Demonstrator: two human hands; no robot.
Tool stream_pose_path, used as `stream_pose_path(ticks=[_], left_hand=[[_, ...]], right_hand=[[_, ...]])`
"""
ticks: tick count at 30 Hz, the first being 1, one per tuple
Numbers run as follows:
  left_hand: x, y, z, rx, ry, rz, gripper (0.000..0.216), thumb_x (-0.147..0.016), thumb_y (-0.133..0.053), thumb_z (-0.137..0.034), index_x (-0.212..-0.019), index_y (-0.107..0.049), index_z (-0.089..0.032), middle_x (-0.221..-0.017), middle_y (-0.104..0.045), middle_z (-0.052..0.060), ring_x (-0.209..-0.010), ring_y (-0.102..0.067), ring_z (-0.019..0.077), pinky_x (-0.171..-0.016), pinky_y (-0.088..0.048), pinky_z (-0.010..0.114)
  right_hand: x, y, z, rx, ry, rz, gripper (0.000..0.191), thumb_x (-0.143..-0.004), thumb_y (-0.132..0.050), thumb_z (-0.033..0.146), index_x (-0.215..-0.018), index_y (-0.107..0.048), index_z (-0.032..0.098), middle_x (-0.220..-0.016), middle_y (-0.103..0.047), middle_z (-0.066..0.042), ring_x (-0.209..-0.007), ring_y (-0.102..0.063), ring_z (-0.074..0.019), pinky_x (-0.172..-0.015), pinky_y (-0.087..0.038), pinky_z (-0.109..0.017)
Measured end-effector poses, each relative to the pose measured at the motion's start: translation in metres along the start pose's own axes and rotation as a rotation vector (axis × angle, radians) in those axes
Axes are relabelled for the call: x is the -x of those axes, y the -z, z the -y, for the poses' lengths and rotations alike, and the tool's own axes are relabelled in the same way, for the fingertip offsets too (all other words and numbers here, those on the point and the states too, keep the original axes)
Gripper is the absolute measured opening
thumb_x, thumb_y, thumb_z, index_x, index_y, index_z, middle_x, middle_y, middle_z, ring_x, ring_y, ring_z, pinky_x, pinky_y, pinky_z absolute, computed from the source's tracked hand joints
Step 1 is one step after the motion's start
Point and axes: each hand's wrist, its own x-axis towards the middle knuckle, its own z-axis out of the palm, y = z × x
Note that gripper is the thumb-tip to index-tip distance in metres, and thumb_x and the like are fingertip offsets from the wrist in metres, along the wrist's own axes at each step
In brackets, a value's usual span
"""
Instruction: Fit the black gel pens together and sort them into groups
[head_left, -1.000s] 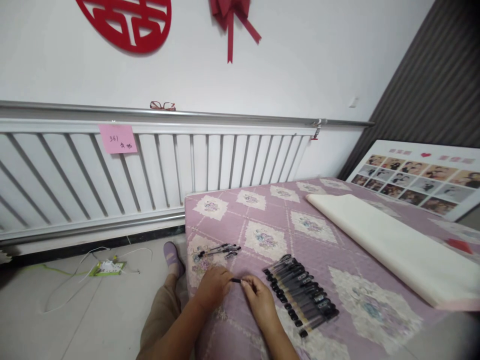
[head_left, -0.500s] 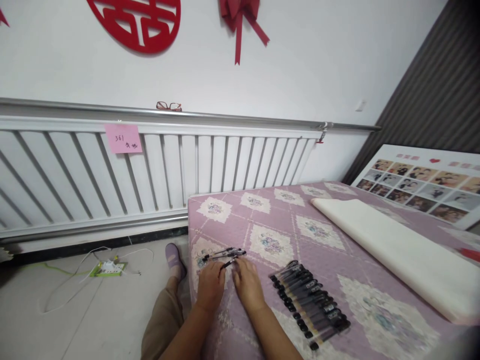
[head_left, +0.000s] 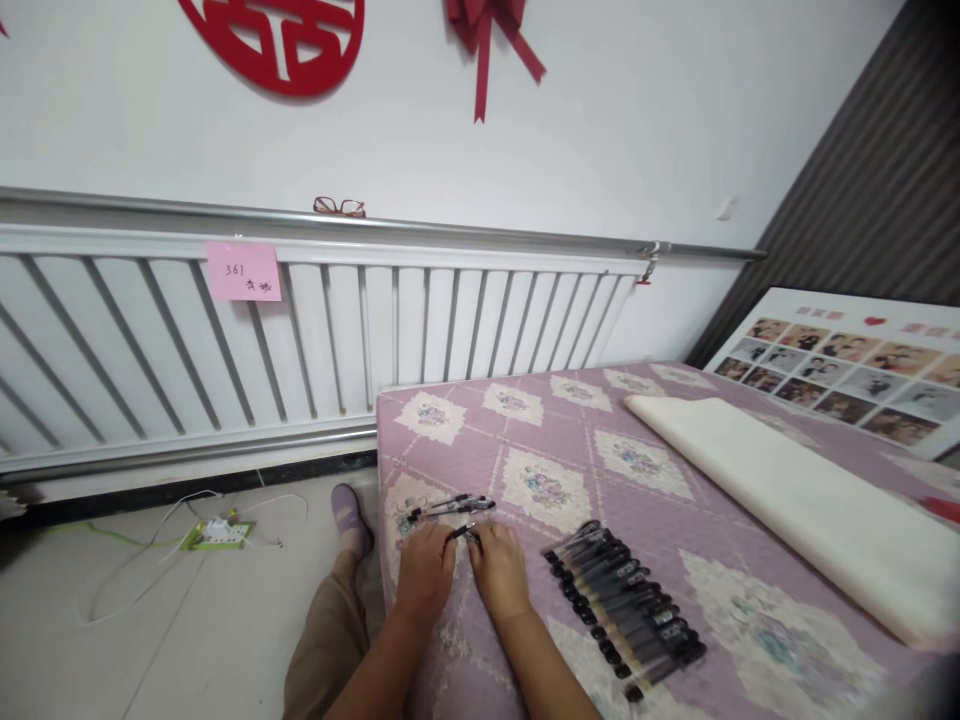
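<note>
Purple and floral-patterned, the bed [head_left: 480,450] spreads beneath everything; a long cream pad [head_left: 765,490] lies on its right part; nearer, a slanting row of pens [head_left: 630,600] lies side by side; left of it are the left hand [head_left: 426,570] and right hand [head_left: 501,568]; just beyond them, a small bunch of pens [head_left: 466,504]; between the hands, a black pen [head_left: 460,531], the left grip closed on it; I cannot tell the right grip's state.
</note>
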Motion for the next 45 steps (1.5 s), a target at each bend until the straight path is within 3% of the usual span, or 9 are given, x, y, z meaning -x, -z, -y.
stream_pose_path(ticks=[4,7,15,22,28,31,37,41,45], left_hand=[[0.002,0.002,-0.005,-0.055,-0.014,0.027,0.019,-0.088,-0.045,-0.02,-0.096,-0.062,-0.022,-0.091,-0.064,0.003,-0.092,-0.057,0.0209,-0.086,-0.04,0.036],[0.004,0.004,-0.01,-0.097,-0.021,0.054,0.019,-0.088,-0.046,-0.02,-0.095,-0.063,-0.023,-0.091,-0.064,0.003,-0.093,-0.057,0.0211,-0.087,-0.038,0.037],[0.007,0.007,-0.019,-0.172,-0.061,0.134,0.024,-0.088,-0.047,-0.017,-0.1,-0.065,-0.027,-0.096,-0.063,0.003,-0.097,-0.054,0.021,-0.093,-0.031,0.04],[0.008,0.009,-0.023,-0.202,-0.091,0.198,0.026,-0.089,-0.046,-0.016,-0.102,-0.064,-0.029,-0.096,-0.063,0.002,-0.097,-0.054,0.0204,-0.095,-0.028,0.04],[0.006,0.009,-0.024,-0.224,-0.167,0.364,0.026,-0.089,-0.046,-0.018,-0.104,-0.063,-0.03,-0.099,-0.063,0.002,-0.098,-0.054,0.0192,-0.093,-0.03,0.038],[0.006,0.007,-0.022,-0.209,-0.189,0.396,0.027,-0.089,-0.046,-0.02,-0.11,-0.061,-0.029,-0.102,-0.063,0.003,-0.1,-0.053,0.0194,-0.094,-0.031,0.037],[0.007,0.005,-0.02,-0.195,-0.132,0.319,0.031,-0.09,-0.045,-0.026,-0.119,-0.055,-0.026,-0.113,-0.061,0.005,-0.107,-0.05,0.0214,-0.1,-0.028,0.042],[0.006,0.007,-0.023,-0.205,-0.139,0.336,0.026,-0.094,-0.038,-0.026,-0.108,-0.06,-0.026,-0.103,-0.062,0.003,-0.101,-0.052,0.0203,-0.098,-0.029,0.041],[0.005,0.01,-0.027,-0.214,-0.2,0.408,0.025,-0.094,-0.038,-0.027,-0.1,-0.062,-0.025,-0.097,-0.062,0.003,-0.097,-0.053,0.0197,-0.092,-0.033,0.037]], right_hand=[[0.01,0.003,-0.005,-0.216,-0.004,-0.02,0.021,-0.085,-0.046,0.021,-0.094,-0.064,0.02,-0.091,-0.065,-0.009,-0.09,-0.058,-0.0229,-0.084,-0.043,-0.035],[0.019,0.007,-0.014,-0.444,-0.099,-0.084,0.026,-0.087,-0.042,0.029,-0.1,-0.062,0.018,-0.098,-0.067,-0.01,-0.094,-0.06,-0.0224,-0.088,-0.045,-0.036],[0.033,0.026,-0.03,-0.731,-0.316,-0.152,0.028,-0.077,-0.054,0.036,-0.095,-0.066,0.019,-0.098,-0.07,-0.009,-0.093,-0.063,-0.0236,-0.088,-0.048,-0.038],[0.035,0.03,-0.029,-0.786,-0.23,-0.093,0.022,-0.075,-0.056,0.031,-0.09,-0.067,0.021,-0.093,-0.071,-0.006,-0.089,-0.064,-0.022,-0.085,-0.049,-0.035],[0.039,0.032,-0.026,-0.736,-0.047,0.031,0.022,-0.078,-0.051,0.022,-0.091,-0.068,0.024,-0.091,-0.069,-0.003,-0.091,-0.063,-0.0192,-0.085,-0.048,-0.032],[0.039,0.032,-0.025,-0.758,-0.033,0.042,0.024,-0.078,-0.05,0.021,-0.093,-0.069,0.025,-0.093,-0.07,-0.003,-0.092,-0.063,-0.0191,-0.086,-0.048,-0.032],[0.038,0.026,-0.038,-0.856,-0.311,-0.077,0.031,-0.076,-0.055,0.034,-0.103,-0.064,0.02,-0.094,-0.07,-0.005,-0.085,-0.064,-0.0208,-0.08,-0.05,-0.032],[0.038,0.02,-0.045,-0.99,-0.426,-0.112,0.042,-0.075,-0.056,0.041,-0.11,-0.06,0.018,-0.075,-0.067,-0.002,-0.066,-0.061,-0.0183,-0.062,-0.049,-0.028],[0.038,0.019,-0.045,-1.148,-0.466,-0.083,0.04,-0.073,-0.06,0.045,-0.102,-0.059,0.018,-0.069,-0.063,0.001,-0.063,-0.06,-0.0167,-0.062,-0.049,-0.028]])
